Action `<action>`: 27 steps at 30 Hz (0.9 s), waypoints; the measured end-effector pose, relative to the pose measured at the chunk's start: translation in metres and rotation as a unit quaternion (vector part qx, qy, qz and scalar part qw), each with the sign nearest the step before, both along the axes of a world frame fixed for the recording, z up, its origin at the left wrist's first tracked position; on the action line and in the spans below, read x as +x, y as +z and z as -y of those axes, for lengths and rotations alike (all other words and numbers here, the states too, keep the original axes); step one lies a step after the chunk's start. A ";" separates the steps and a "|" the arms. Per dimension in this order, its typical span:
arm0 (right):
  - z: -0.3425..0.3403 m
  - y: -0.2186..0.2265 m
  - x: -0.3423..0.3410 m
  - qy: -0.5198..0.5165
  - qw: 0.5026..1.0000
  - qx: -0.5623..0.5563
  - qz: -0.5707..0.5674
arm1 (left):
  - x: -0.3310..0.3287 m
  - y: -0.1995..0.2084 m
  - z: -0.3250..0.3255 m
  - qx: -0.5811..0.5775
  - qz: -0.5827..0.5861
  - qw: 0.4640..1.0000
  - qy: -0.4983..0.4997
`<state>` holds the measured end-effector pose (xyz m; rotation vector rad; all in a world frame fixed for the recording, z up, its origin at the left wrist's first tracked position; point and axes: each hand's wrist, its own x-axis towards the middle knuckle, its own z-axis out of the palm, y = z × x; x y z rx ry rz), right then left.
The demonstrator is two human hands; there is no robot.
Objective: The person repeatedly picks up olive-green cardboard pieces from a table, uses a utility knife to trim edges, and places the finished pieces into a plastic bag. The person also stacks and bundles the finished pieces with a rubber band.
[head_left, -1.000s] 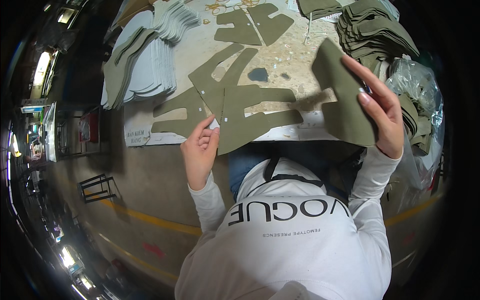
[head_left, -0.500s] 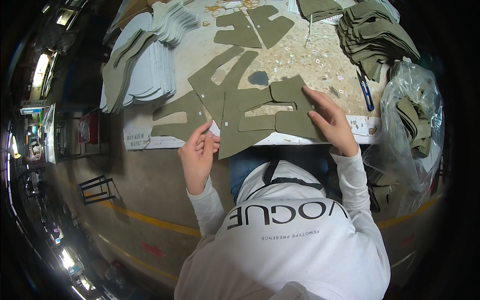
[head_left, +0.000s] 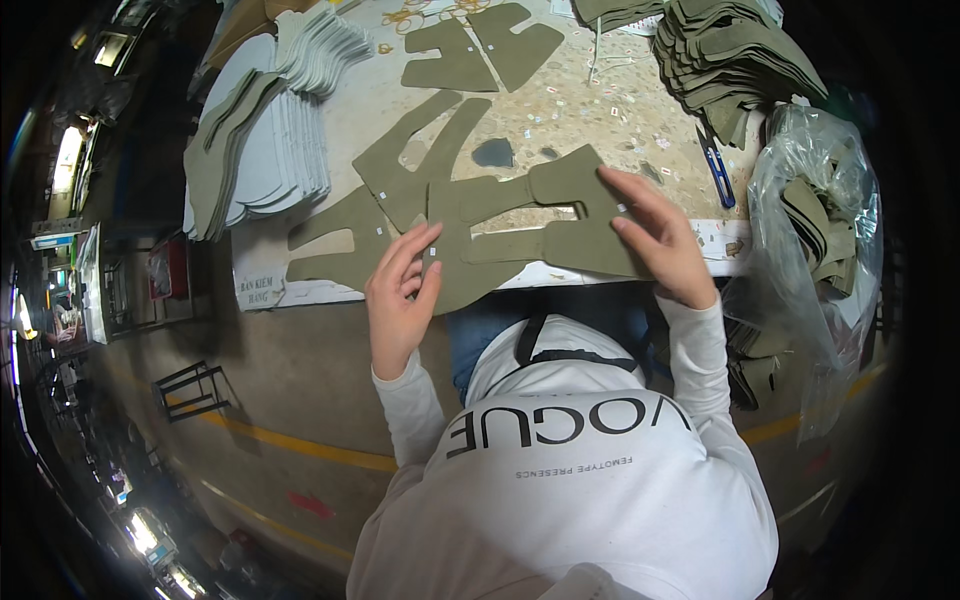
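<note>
Flat olive-green cut pieces, fabric-like with slots, lie overlapping at the table's front edge. My left hand rests its fingertips on the left part of the nearest piece; its fingers are stretched and the thumb is apart. At the right end, my right hand lies with fingers and thumb spread on another olive piece, whose two arms overlap those of the first. Further left sits a forked olive piece, partly under a second forked one. Small white stickers mark the pieces.
Stacks of white-grey pieces stand at left, with olive ones against them. At right are an olive stack, blue thread snips and a clear plastic bag. Two olive pieces lie at the back; a dark scrap is mid-table.
My left hand has moved from beside the near piece's left edge onto the piece, its curled fingers now straighter. My right hand stays at the right end. The whole view has shifted slightly.
</note>
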<state>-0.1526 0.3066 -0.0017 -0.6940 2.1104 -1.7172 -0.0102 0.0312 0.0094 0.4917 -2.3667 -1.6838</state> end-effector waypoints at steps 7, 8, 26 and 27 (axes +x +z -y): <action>-0.048 0.089 -0.014 -0.095 0.992 -0.013 -0.079 | 0.013 0.005 -0.017 -0.052 0.018 0.998 0.020; -0.048 0.096 -0.012 -0.099 0.986 0.000 -0.133 | 0.013 0.005 -0.019 -0.060 0.011 0.998 0.025; 0.138 0.004 0.065 0.101 0.976 0.059 -0.182 | 0.011 0.007 -0.023 -0.005 -0.003 0.998 0.055; 0.138 0.003 0.066 0.102 0.977 0.051 -0.181 | 0.012 0.007 -0.023 -0.004 0.002 0.998 0.057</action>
